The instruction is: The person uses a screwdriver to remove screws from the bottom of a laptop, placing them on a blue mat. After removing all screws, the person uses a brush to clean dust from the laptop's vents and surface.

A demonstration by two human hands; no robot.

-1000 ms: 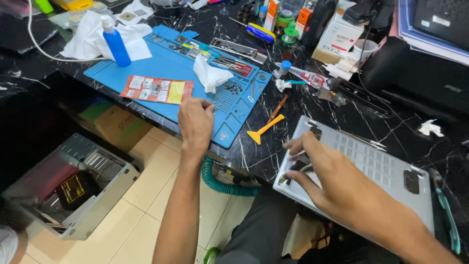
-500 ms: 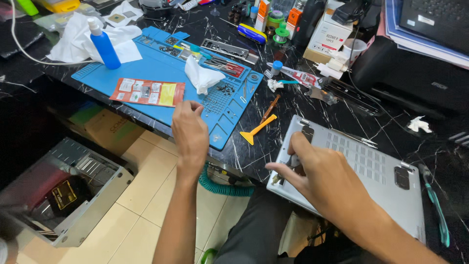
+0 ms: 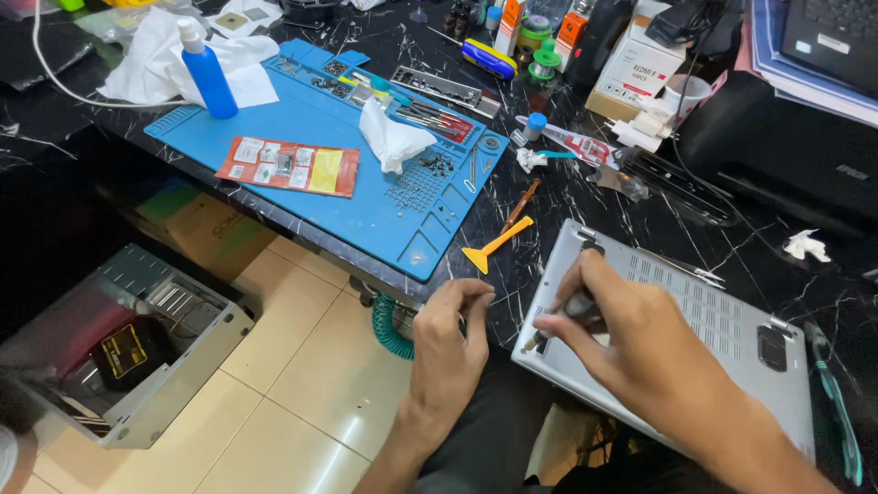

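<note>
Far left: blue spray bottle [image 3: 206,75] upright on blue work mat [image 3: 274,197], red packet [image 3: 288,166] near it, crumpled wipe [image 3: 391,137] to right. Yellow pry tool [image 3: 494,247] just off mat's right edge. Left hand [image 3: 448,343] curled at near table edge; can't tell if holding anything. Right hand [image 3: 631,343] grips screwdriver [image 3: 560,318], tip at near-left corner of silver laptop [image 3: 722,329], lying underside up.

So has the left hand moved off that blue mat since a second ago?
Yes. The left hand has pulled back toward the person, off the blue mat, and now sits at the table edge beside the silver laptop.
</note>
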